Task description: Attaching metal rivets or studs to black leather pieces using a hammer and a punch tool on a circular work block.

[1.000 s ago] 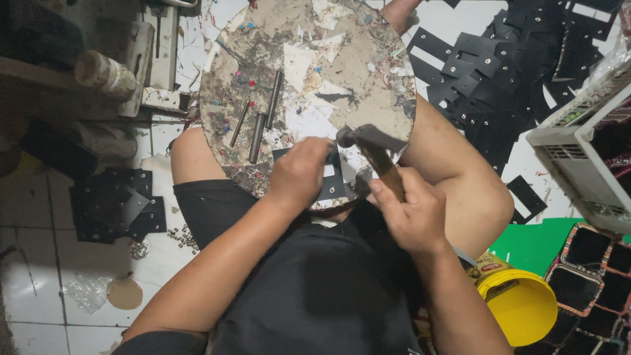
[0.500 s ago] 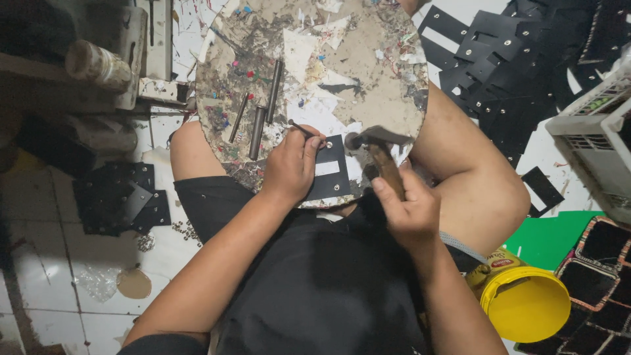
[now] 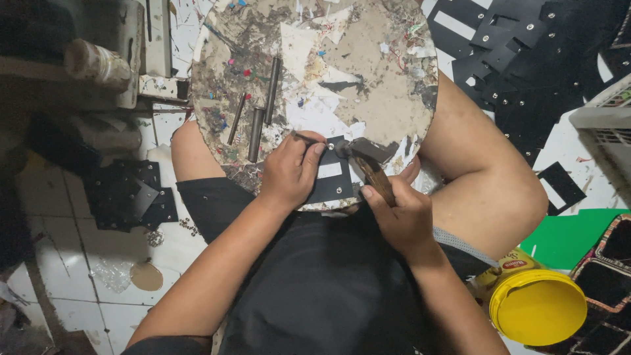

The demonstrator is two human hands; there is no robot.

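Note:
A round, paint-stained wooden board rests across my lap. At its near edge lies a black cut sheet piece with a rectangular window. My left hand presses on this piece and pinches a thin metal punch upright against it. In my right hand is a wooden-handled hammer, its dark head lowered beside the punch, over the black piece. Three metal rods lie on the left part of the board.
Many black cut pieces with rivets cover the floor at upper right, more at left. A yellow lidded tub stands by my right knee, next to a green sheet. A white crate is at right.
The hammer head has come down from its raised position toward the punch. My left hand shifted slightly on the black piece; the view tilted a little.

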